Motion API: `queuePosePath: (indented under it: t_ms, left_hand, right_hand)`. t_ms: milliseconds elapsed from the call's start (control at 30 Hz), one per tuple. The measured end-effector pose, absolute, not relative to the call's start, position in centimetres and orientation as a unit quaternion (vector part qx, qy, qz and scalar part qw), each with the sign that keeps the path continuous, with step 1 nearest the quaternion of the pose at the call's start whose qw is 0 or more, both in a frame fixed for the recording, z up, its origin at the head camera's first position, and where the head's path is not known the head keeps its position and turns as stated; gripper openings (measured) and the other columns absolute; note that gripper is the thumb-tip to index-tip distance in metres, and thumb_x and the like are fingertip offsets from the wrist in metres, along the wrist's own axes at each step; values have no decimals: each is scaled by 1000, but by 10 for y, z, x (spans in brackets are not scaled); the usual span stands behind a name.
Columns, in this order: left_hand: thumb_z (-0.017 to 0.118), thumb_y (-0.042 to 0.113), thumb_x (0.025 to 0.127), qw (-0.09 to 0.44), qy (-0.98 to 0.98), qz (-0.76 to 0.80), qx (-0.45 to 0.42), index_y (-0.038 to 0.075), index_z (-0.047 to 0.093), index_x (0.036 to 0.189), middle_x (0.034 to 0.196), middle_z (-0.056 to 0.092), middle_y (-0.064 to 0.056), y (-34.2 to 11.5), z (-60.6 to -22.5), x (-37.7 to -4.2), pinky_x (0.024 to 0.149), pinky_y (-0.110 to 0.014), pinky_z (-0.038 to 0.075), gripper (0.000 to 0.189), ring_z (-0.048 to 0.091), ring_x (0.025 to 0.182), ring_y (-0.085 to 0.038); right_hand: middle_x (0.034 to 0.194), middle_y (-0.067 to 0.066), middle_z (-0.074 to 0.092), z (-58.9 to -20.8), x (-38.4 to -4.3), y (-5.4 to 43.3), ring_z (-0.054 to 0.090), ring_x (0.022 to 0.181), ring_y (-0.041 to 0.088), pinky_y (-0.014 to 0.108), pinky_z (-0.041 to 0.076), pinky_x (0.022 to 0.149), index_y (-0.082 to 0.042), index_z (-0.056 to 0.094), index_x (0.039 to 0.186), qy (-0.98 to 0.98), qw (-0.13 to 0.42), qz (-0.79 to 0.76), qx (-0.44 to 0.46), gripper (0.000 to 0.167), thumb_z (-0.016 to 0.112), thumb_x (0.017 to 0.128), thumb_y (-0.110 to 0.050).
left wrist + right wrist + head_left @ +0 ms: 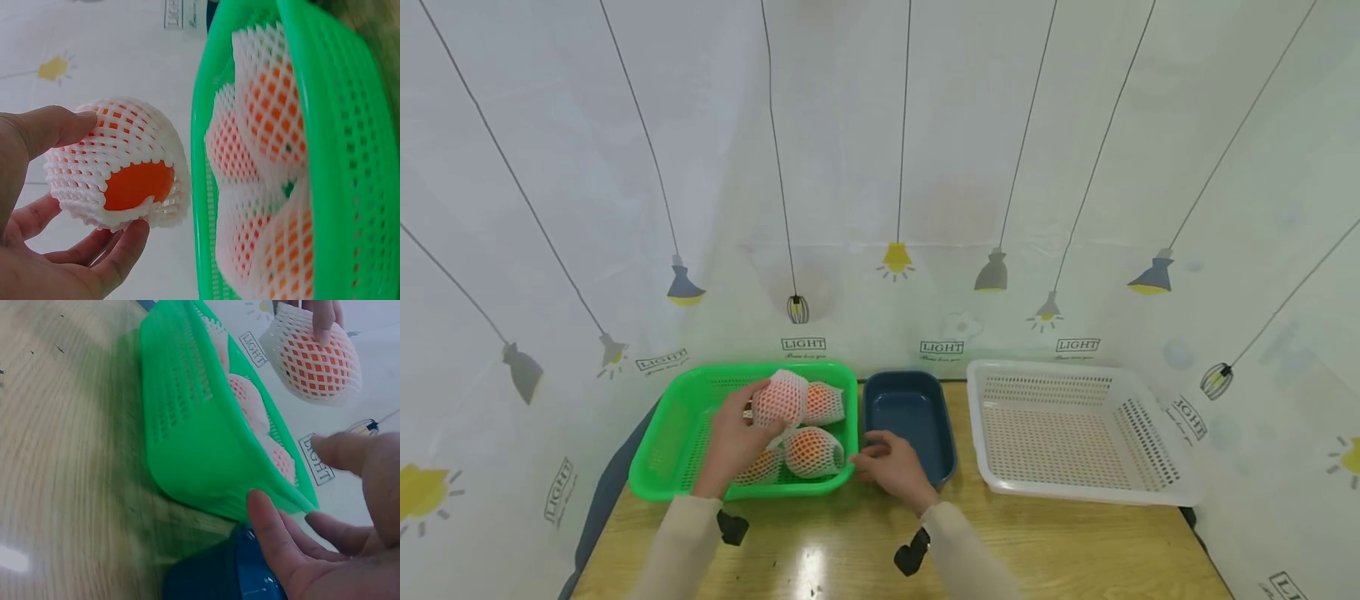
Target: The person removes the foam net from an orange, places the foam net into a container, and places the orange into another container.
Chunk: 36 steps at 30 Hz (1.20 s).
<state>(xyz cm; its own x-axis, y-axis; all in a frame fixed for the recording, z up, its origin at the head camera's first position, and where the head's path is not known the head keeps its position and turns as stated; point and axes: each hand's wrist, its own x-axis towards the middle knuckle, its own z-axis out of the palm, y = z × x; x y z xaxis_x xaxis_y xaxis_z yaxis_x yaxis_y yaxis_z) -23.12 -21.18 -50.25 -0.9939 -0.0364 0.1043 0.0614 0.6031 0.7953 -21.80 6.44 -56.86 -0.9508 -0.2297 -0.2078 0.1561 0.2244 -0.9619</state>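
Note:
My left hand point(735, 442) grips a round orange-red fruit point(782, 398) in a white foam net, raised above the green basket point(658, 483). In the left wrist view, thumb and fingers span the netted fruit point(119, 140), and smooth orange skin shows through the net's open end. Several more netted fruits point(814, 452) sit in the basket's right half. My right hand point(898, 471) holds nothing. It hovers by the basket's right rim, over the near left side of a dark blue tray point(910, 417), its fingers loosely bent in the right wrist view point(300, 550).
A white perforated basket point(1052, 442) stands on the right of the wooden table point(850, 542), with the blue tray between the two baskets. Behind them hangs a pale sheet point(850, 167) printed with lamps.

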Motion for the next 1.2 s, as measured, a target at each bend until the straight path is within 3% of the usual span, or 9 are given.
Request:
queuePosePath:
  t_ms: [267,433,533,733,867,1200]
  left_hand:
    - [83,25,88,63,-854,-514,-47,19,51,150,140,57,-13,-178,-514,-215,95,-48,57,70,61,120,-32]
    - [85,31,85,39,-819,-570,-42,27,52,149,141,58,-7,-156,-517,-200,99,-45,55,72,59,124,-29]
    - [86,26,84,29,-793,-606,-50,23,53,148,140,59,-9,-144,-520,-191,96,-40,56,72,60,122,-30]
    - [85,13,84,28,-751,-652,-96,20,55,146,141,58,-10,-123,-539,-184,90,-30,58,69,62,117,-23]
    - [84,13,86,6,-734,-670,-113,22,55,146,141,58,-8,-112,-548,-179,92,-31,58,68,61,118,-19]
    - [78,6,89,-30,-688,-707,-161,12,50,149,148,53,-15,-92,-569,-163,96,-30,56,66,59,123,-11]
  right_hand:
    - [143,18,58,-559,-215,92,68,113,26,41,61,90,-15,50,149,760,134,-633,-64,69,73,93,-47]
    - [148,16,55,-549,-207,103,64,124,30,44,57,99,-18,45,153,762,133,-629,-75,69,71,95,-47]
    - [151,17,53,-546,-201,108,60,130,33,48,54,104,-19,41,155,767,132,-622,-80,68,69,97,-44]
    - [152,17,52,-549,-192,116,58,133,35,52,49,109,-18,39,157,759,129,-632,-86,66,68,99,-34]
    - [152,18,52,-555,-187,120,58,133,36,51,49,109,-16,38,157,746,129,-647,-86,67,69,99,-31]
    - [161,24,38,-559,-168,130,42,147,40,43,48,113,-6,28,160,700,163,-691,-85,73,65,102,-28]
